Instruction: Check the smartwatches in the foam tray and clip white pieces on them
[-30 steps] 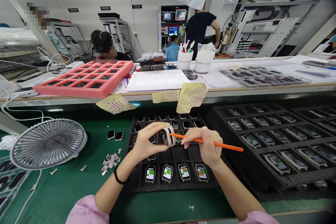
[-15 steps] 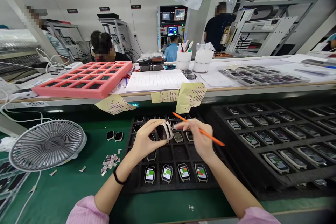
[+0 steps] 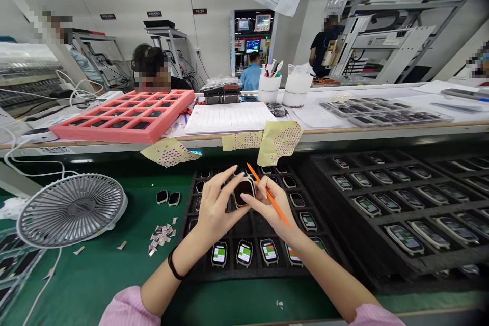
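Over a black foam tray (image 3: 244,232), my left hand (image 3: 216,204) grips a square watch (image 3: 244,192) with a dark screen by its edge. My right hand (image 3: 277,209) is closed on an orange pen-like stick (image 3: 272,197), whose tip points up and to the left. The right thumb and fingers also touch the watch's right side and front. Below the hands, a row of watches in the tray shows lit green and white screens, such as one lit watch (image 3: 219,254). More dark watches sit in slots around my hands, partly hidden by them.
A second black tray (image 3: 367,224) with several watches lies right. At left are a round fan (image 3: 72,209), two small watches (image 3: 168,197) and scattered labels (image 3: 162,237). A pink foam tray (image 3: 126,132) and white pots stand on the raised shelf. People work beyond.
My right hand has moved left and down onto the watch, with the orange stick now steeper. The watch has turned to show its dark screen. My left fingers have shifted on it.
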Available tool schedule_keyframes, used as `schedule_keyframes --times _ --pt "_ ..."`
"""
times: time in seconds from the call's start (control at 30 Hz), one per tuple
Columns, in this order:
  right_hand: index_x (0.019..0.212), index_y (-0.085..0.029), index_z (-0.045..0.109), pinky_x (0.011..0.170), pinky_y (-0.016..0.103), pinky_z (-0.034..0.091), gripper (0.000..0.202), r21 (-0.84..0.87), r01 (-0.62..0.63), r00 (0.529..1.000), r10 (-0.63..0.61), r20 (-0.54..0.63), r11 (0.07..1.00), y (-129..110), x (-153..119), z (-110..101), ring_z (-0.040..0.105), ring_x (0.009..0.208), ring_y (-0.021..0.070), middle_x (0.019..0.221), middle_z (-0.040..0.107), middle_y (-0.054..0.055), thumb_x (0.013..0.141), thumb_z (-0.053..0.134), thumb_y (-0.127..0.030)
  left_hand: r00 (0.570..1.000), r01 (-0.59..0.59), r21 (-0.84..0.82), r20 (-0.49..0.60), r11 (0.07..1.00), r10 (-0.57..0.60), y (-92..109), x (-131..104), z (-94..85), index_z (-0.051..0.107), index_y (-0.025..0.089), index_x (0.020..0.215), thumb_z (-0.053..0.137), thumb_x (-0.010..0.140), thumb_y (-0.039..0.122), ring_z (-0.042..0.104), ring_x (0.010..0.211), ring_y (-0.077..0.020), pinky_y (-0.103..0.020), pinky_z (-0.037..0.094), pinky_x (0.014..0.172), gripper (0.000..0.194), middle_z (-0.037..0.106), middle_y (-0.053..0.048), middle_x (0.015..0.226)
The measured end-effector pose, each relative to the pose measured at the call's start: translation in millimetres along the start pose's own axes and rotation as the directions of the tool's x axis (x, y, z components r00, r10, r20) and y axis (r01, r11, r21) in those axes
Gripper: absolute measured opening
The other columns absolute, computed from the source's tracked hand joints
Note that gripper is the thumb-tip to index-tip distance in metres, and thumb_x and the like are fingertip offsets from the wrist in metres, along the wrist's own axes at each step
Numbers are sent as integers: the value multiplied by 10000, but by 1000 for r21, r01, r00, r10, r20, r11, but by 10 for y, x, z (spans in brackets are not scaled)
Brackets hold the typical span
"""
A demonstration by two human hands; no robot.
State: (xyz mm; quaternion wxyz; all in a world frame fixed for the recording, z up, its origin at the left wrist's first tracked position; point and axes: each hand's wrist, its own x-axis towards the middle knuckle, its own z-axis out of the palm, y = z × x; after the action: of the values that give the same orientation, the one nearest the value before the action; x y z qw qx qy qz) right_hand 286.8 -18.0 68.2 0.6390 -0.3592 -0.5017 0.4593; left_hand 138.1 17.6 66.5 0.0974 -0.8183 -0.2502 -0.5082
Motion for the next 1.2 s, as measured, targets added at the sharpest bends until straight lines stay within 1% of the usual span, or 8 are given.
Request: schedule_keyframes --times 0.07,0.13,0.43,0.57,0.67,0.97,1.1,1.2 --pt "639 -220 288 487 211 309 476 3 -5 1000 5 4 1000 -8 -14 12 316 514 75 624 399 -69 716 746 -326 997 60 -25 43 998 -59 -1 5 -22 523 206 1250 680 821 301 534 1146 -268 -397 501 899 467 569 -141 1257" --pt "636 -220 282 477 211 298 487 7 -8 1000 8 8 1000 -13 -24 21 305 505 72 627 397 -69 715 749 -331 998 52 -39 39 998 -51 -9 7 -32 543 210 1218 685 819 294 539 1133 -261 -395 499 903 432 582 -132 1227" --pt "630 -220 291 461 207 245 516 3 -11 1000 11 -7 1000 16 -17 -4 233 490 72 563 298 -93 685 778 -381 975 -172 10 -143 985 171 -26 -14 41 611 260 1055 712 783 158 616 1015 -207 -343 511 839 308 636 -64 1094" --pt "633 -215 297 487 201 313 503 15 -12 999 13 -34 1000 32 -30 -6 287 519 77 585 306 -85 699 781 -336 996 -90 -90 -38 992 86 -24 0 12 545 223 1174 699 799 189 618 1051 -224 -367 506 873 407 662 -97 1106" --pt "649 -215 326 542 215 415 429 69 -59 997 63 -53 996 32 -36 -13 394 598 104 643 366 -54 796 689 -391 1000 18 -175 28 984 -13 -24 1 -10 474 197 1255 701 800 219 629 1022 -225 -372 516 868 509 673 -112 1086" --pt "642 -226 303 548 270 534 462 36 -28 987 33 -156 999 8 13 -86 336 602 118 688 319 -37 777 695 -429 993 95 -271 -40 958 -110 -68 16 -42 440 191 1261 714 772 164 614 1020 -222 -370 525 831 562 646 -112 1095" --pt "653 -228 318 535 274 521 432 72 -26 992 35 -124 997 -19 5 -83 309 595 118 691 305 -39 794 684 -411 992 111 -264 -37 958 -125 -76 23 -43 445 193 1257 711 781 182 613 1021 -221 -368 522 834 546 644 -107 1094" --pt "652 -227 311 523 249 458 440 3 -11 991 12 -134 1000 -36 10 -82 305 586 116 674 302 -45 796 679 -421 993 109 -257 -22 960 -118 -72 23 -33 437 202 1267 703 786 185 611 1030 -223 -365 525 828 550 643 -107 1103"
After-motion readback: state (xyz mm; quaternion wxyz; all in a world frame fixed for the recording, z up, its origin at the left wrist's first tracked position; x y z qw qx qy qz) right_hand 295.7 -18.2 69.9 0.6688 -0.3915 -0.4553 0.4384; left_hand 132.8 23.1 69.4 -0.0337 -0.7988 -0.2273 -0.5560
